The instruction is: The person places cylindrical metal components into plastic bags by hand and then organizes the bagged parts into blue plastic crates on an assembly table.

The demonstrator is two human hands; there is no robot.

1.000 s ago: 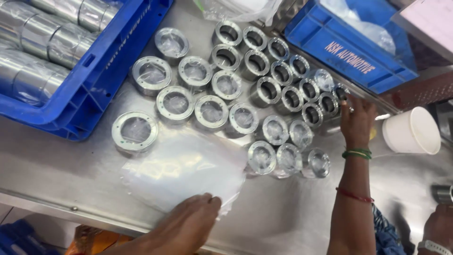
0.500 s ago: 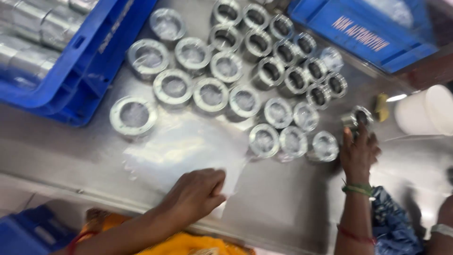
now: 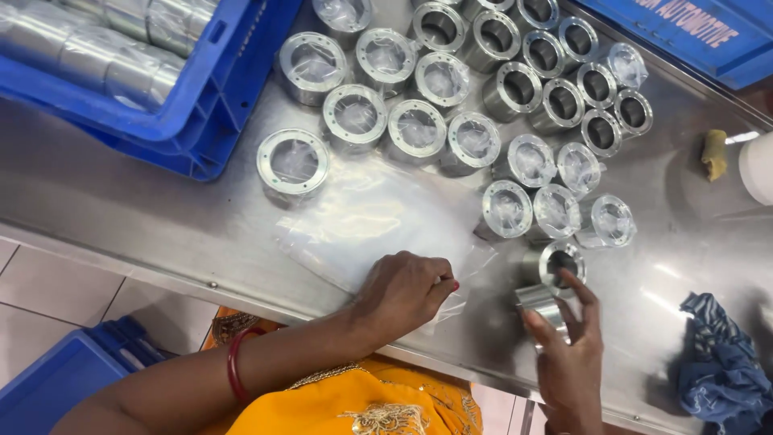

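My left hand (image 3: 403,294) rests on a flat clear plastic bag (image 3: 370,221) lying on the steel table (image 3: 145,217), fingers curled and pinching its near edge. My right hand (image 3: 568,350) holds a bare metal ring sleeve (image 3: 551,270) tilted on its side near the table's front edge, thumb and fingers around it. Behind it stand several flanged metal sleeves wrapped in clear bags (image 3: 507,208), and farther back several unwrapped ones (image 3: 555,101).
A blue crate (image 3: 201,121) with wrapped metal cylinders sits at the back left, another blue crate (image 3: 684,32) at the back right. A blue cloth (image 3: 717,362) lies at the right, a white cup (image 3: 757,165) and a yellow scrap (image 3: 713,153) beyond.
My right hand came back from the far rows toward the front edge with a bare sleeve in it. My left hand moved onto the plastic bag's near edge.
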